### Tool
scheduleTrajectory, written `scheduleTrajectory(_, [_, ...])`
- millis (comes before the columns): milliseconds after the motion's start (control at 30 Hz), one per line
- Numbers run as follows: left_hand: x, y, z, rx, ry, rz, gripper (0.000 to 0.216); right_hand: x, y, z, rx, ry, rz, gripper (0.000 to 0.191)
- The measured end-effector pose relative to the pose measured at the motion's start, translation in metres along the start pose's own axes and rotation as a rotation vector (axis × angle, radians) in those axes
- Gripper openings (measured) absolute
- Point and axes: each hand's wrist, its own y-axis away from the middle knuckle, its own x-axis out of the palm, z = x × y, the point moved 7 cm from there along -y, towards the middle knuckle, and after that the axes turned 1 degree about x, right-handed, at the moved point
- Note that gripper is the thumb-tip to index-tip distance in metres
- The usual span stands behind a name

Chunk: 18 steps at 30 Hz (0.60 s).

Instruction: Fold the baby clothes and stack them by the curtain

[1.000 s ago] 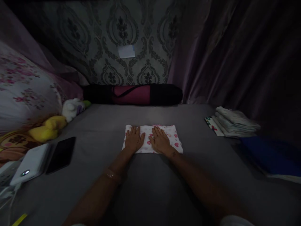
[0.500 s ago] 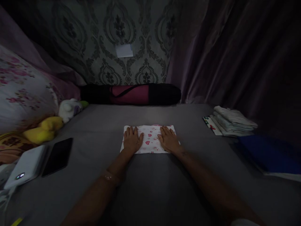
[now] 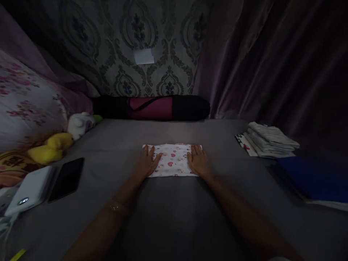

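Observation:
A small folded white cloth [image 3: 173, 160] with pink heart prints lies flat on the grey bed sheet [image 3: 174, 214], in the middle of the view. My left hand [image 3: 147, 162] rests flat on the cloth's left end, fingers stretched out. My right hand [image 3: 198, 160] lies flat on its right end, fingers also stretched out. Neither hand grips anything.
A stack of folded cloths [image 3: 268, 139] sits at the right, with a blue item [image 3: 312, 179] near it. A dark phone [image 3: 66, 178] and a white power bank [image 3: 28, 190] lie at the left, beside yellow [image 3: 50, 146] and white [image 3: 80, 124] soft toys and a floral pillow [image 3: 24, 105]. A black-and-pink rolled bag [image 3: 152, 107] lies against the wall.
Both hands have slid apart over the cloth, from its middle toward its left and right ends. The cloth stays flat where it was.

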Motion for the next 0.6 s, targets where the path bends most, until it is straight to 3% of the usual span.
scheduleTrajectory(267, [0.004, -0.008, 0.013, -0.117, 0.087, 0.095, 0.074, 0.006, -0.003, -0.004, 0.027, -0.005, 0.092, 0.061])
scheduleTrajectory(400, [-0.007, -0.002, 0.021, -0.139, 0.198, 0.101, 0.070, -0.001, -0.009, -0.005, 0.033, -0.092, 0.207, 0.062])
scheduleTrajectory(533, [-0.018, 0.017, 0.024, -0.114, 0.263, 0.058, 0.069, -0.024, -0.011, 0.005, -0.075, -0.094, 0.073, 0.062])
scheduleTrajectory(600, [-0.017, 0.027, 0.024, -0.110, 0.253, 0.060, 0.069, -0.024, -0.008, 0.011, -0.157, -0.068, 0.047, 0.061])
